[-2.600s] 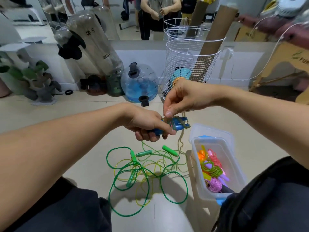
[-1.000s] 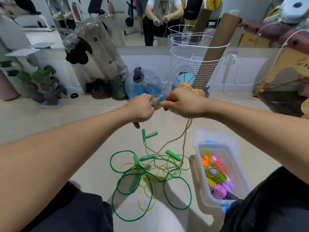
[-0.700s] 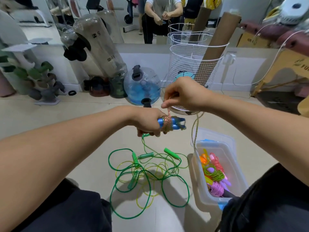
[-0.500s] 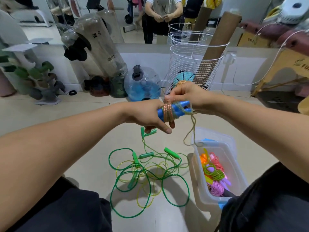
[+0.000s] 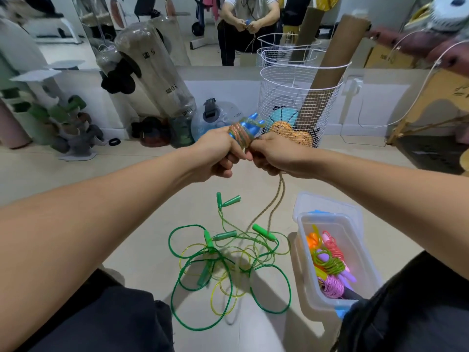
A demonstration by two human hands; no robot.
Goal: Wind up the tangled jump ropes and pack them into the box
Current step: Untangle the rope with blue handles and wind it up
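Centre of the frame: the left hand [image 5: 215, 153] grips a pair of blue plastic jump-rope handles [image 5: 247, 128], its fingers curled round their lower ends; the handles tilt up and away, and coils of orange-tan cord [image 5: 239, 134] are wrapped round them just above the fist. The right hand [image 5: 271, 153], touching the left, is closed round the loose run of the same cord, which hangs from beneath it as a doubled strand [image 5: 275, 201] reaching down to the floor.

Lower centre: a tangle of translucent green and yellow jump ropes [image 5: 228, 262] with green handles lies spread on the pale floor [image 5: 127, 189], between the person's dark-clad knees.

Lower right: a clear rectangular plastic box [image 5: 360, 255] stands just beside the tangle; it contains wound ropes in orange, pink, green and purple.

Upper centre: a white wire basket [image 5: 291, 97] holds a brown cardboard tube [image 5: 327, 72]. Beside it, to the left, stands a round blue water jug [image 5: 215, 120].
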